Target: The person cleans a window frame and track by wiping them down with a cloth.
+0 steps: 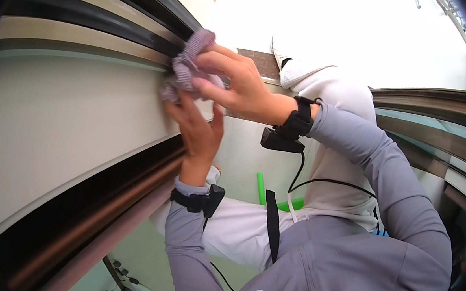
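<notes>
Striped purple cloth (194,58) lies bunched at the fingertips of both hands, up against the ends of the dark strips (144,32) that run off to the left of them. The right hand (241,85) pinches it from the right, thumb on the near side and the other fingers bent over the far side. The left hand (198,129) is just beside the right one, nearer the body, its fingers stretched forward to the cloth's near edge; it touches the fabric, but blur hides the fingertips, so I cannot tell whether it grips or only presses.

Left of the left hand spreads a broad pale panel (72,128), and nearer the body than that hand a brown rail (101,239) slants away to the left. Just right of the right hand's knuckles shows a speckled brown strip (261,66). Behind the right hand, a black wrist device (297,120) is strapped at the cuff, with a black cable (333,179) trailing from it; a second wrist device (205,200) sits behind the left hand. Well behind both hands, a green bar (260,187) stands out between the pale trousers (233,225).
</notes>
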The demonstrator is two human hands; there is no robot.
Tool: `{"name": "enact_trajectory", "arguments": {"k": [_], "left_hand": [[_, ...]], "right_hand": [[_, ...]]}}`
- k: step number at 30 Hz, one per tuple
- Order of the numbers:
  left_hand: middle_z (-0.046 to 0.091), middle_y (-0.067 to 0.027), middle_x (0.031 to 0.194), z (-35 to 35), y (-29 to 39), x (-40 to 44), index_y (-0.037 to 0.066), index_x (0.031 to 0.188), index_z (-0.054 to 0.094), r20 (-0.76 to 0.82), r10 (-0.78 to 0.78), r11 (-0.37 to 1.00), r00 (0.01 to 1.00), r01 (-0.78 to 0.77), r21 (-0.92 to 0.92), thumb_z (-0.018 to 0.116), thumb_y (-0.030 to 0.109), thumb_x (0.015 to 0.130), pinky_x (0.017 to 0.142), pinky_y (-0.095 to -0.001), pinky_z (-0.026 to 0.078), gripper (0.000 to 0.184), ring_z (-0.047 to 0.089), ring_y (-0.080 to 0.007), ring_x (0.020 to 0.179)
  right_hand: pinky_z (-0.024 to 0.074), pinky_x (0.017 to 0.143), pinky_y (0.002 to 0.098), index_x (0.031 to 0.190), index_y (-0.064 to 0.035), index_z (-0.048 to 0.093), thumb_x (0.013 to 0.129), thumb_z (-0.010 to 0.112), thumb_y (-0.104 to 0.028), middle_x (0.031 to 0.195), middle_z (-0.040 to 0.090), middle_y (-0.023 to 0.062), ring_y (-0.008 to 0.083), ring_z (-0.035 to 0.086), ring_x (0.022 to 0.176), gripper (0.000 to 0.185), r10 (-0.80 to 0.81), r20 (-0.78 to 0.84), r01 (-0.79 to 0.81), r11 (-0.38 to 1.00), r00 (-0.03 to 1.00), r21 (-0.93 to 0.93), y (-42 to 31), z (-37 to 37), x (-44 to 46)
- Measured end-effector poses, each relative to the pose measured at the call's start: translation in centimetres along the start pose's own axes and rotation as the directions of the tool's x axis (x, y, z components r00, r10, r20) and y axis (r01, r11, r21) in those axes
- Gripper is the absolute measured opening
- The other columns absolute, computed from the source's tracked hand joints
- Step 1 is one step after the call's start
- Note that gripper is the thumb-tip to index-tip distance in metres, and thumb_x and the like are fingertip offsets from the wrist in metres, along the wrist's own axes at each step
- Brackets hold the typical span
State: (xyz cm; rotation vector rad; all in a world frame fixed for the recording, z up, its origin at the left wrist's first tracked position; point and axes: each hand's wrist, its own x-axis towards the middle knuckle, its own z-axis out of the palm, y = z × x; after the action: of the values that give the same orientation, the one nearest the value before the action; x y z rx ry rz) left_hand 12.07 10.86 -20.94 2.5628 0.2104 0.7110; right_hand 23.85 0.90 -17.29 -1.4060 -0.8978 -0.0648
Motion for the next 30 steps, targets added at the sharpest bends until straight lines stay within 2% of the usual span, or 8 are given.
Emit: {"name": "enact_trajectory", "arguments": {"k": [3,9,13,18,20,22,26,30], "left_hand": [[0.032,-0.0334,0.134,-0.8,0.8,1.3,-0.004,0.141,0.030,-0.137,0.091,0.996,0.986,-0.090,0.014,0.063,0.017,0.088,0.098,-0.0498,0.036,0.066,0.041,-0.0481,0.118],[0.041,-0.0299,0.124,-0.3,0.2,0.2,-0.006,0.128,0.048,0.052,0.071,0.964,0.996,-0.082,0.254,0.060,0.004,0.084,0.083,-0.0416,0.048,0.046,0.056,-0.0425,0.098],[0.034,-0.0348,0.128,1.4,0.1,-0.8,-0.006,0.136,0.037,0.212,-0.084,0.984,0.974,0.047,0.175,0.062,0.006,0.082,0.091,-0.0481,0.043,0.060,0.048,-0.0488,0.109],[0.035,-0.0343,0.126,-1.7,2.4,1.7,-0.006,0.134,0.039,-0.065,0.077,0.966,0.995,-0.058,0.253,0.060,0.015,0.085,0.091,-0.0478,0.043,0.057,0.047,-0.0498,0.109],[0.038,-0.0326,0.123,-2.0,2.3,1.9,-0.007,0.132,0.041,-0.031,0.046,0.956,0.998,-0.035,0.292,0.060,0.015,0.085,0.086,-0.0466,0.045,0.055,0.050,-0.0477,0.103],[0.041,-0.0293,0.117,-1.6,2.2,1.8,-0.006,0.133,0.039,0.007,0.050,0.930,0.999,-0.049,0.363,0.062,0.013,0.083,0.076,-0.0449,0.048,0.058,0.055,-0.0447,0.092],[0.042,-0.0294,0.113,1.1,0.9,-0.1,-0.003,0.138,0.027,0.208,-0.151,0.959,0.966,0.093,0.268,0.064,0.012,0.081,0.073,-0.0469,0.049,0.069,0.055,-0.0465,0.093],[0.041,-0.0300,0.114,2.0,-0.2,-0.6,-0.003,0.138,0.027,0.194,-0.091,0.980,0.977,0.053,0.194,0.063,0.011,0.082,0.076,-0.0478,0.047,0.068,0.052,-0.0477,0.094]], "right_hand": [[0.0493,0.072,0.0345,0.104,0.0023,0.055,0.079,0.067,-0.015,0.092,0.057,0.0139,0.0297,0.059,0.079,0.033,-0.103,0.025,0.102,0.995,0.994,0.017,-0.8,-0.4,1.4],[0.0482,0.070,0.0377,0.100,0.0027,0.054,0.077,0.062,-0.010,0.090,0.057,0.0182,0.0353,0.057,0.082,0.028,0.138,0.117,-0.126,0.986,0.983,-0.106,2.1,0.1,-1.0],[0.0486,0.066,0.0394,0.095,0.0014,0.055,0.076,0.060,-0.007,0.088,0.057,0.0186,0.0369,0.057,0.076,0.022,0.225,0.123,-0.203,0.964,0.967,-0.169,3.5,0.4,-2.2],[0.0511,0.064,0.0349,0.095,0.0001,0.057,0.079,0.064,-0.005,0.086,0.058,0.0150,0.0312,0.062,0.072,0.019,0.029,0.066,-0.031,0.999,0.997,0.027,0.2,-0.5,1.0],[0.0509,0.062,0.0355,0.096,-0.0006,0.057,0.078,0.065,-0.007,0.085,0.059,0.0150,0.0320,0.061,0.070,0.020,0.033,0.053,-0.036,0.997,0.998,0.067,0.1,-0.2,1.3],[0.0506,0.062,0.0369,0.096,-0.0015,0.057,0.078,0.065,-0.007,0.083,0.058,0.0156,0.0335,0.060,0.070,0.021,0.022,0.075,-0.018,0.999,0.997,-0.047,1.0,0.0,0.8],[0.0489,0.060,0.0405,0.094,-0.0001,0.053,0.078,0.063,-0.007,0.080,0.059,0.0182,0.0375,0.059,0.069,0.021,0.047,0.155,-0.006,0.968,0.987,-0.252,3.7,0.2,-1.0],[0.0493,0.062,0.0413,0.096,0.0005,0.052,0.079,0.060,-0.008,0.082,0.059,0.0210,0.0387,0.060,0.073,0.021,0.196,0.226,-0.119,0.942,0.954,-0.313,4.1,0.6,-0.9]]}}
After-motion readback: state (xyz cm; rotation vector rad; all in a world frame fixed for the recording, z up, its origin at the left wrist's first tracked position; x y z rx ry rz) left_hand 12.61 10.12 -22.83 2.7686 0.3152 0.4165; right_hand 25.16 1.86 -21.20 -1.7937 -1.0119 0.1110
